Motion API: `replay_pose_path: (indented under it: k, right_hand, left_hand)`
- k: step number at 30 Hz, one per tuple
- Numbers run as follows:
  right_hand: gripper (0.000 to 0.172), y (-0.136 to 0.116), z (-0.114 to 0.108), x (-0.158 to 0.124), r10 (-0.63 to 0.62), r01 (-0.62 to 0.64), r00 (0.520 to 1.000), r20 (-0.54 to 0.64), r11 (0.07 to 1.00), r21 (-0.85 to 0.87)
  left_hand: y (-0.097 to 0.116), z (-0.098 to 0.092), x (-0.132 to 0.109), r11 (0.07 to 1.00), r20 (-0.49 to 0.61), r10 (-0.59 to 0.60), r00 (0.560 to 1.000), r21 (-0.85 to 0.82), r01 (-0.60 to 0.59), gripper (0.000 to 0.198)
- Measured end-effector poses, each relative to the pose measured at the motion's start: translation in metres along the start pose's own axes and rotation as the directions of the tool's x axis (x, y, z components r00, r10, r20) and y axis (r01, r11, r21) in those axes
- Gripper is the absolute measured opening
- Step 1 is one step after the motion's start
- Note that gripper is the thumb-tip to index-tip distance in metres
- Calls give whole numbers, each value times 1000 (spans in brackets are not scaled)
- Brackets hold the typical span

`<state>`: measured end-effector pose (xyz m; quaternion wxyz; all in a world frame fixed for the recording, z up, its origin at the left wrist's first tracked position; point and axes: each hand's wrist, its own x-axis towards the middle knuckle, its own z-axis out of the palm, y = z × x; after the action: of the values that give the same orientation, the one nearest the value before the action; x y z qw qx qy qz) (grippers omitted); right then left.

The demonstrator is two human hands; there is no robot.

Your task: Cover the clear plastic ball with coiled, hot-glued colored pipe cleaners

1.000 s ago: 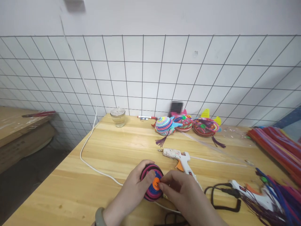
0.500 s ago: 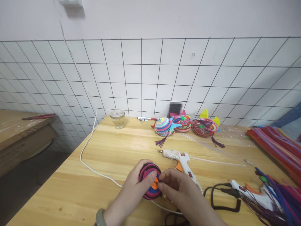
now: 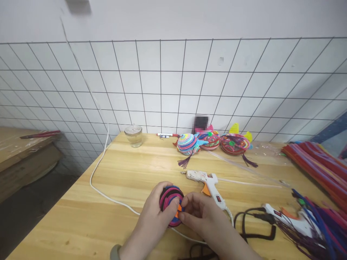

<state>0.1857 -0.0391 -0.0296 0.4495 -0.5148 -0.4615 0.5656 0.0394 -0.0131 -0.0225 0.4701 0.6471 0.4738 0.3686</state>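
Note:
A round coil of chenille stems [image 3: 169, 195], ringed in pink, black and blue, is gripped in my left hand [image 3: 157, 215], whose thumb presses flat across its face. On the coil's middle is a small orange chenille piece [image 3: 179, 210]. My right hand [image 3: 203, 215] pinches at that orange piece with thumb and forefinger, the other fingers curled in. The fingertips partly cover the spot where the orange meets the blue. Just beyond my right hand lies a white glue gun [image 3: 215, 184] with an orange trigger, its nozzle pointing left.
Several chenille fish crafts [image 3: 188, 144] with tassels stand along the wall. A lidded glass cup [image 3: 133, 136] and a marker [image 3: 165, 135] are at the back. On the right lie a second glue gun [image 3: 287, 220] and bundled chenille stems [image 3: 311, 162]. A white cord [image 3: 101, 195] crosses the left side.
The view has shifted slightly. My left hand keeps hold of the coil, which is tilted a little differently, and my right fingertips have moved slightly at the orange piece.

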Motion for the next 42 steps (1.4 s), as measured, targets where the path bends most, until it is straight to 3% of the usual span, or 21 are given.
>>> replay_pose_path:
  k: [4,8,13,19,30,37,42]
  right_hand:
    - [14,-1,1,0,10,-10,1000,-18,1000,-7]
    - [13,-8,-1,0,20,-20,999,-27,1000,-17]
    - [14,-18,-4,-2,35,-36,999,-18,999,-30]
    - [14,-15,-4,0,17,-18,999,-37,999,-26]
    - [18,-11,0,1,52,-52,999,1,999,13]
    - [15,-8,1,1,43,-43,999,-20,999,-13]
    - [14,-7,0,1,12,-15,998,-65,999,-51]
  left_hand:
    - [-1,-3,1,995,54,24,998,-95,-18,21]
    - [-3,-10,1,980,122,-80,989,-172,100,37]
    - [-1,-15,-1,957,240,-21,971,-277,89,43]
    - [-5,-10,3,960,190,27,981,-278,27,48]
    - [-5,-7,4,986,50,-82,995,-140,88,56]
    - [-6,-7,6,980,55,-134,990,-139,140,59]
    - [-12,-12,3,945,171,-130,977,-276,174,65]
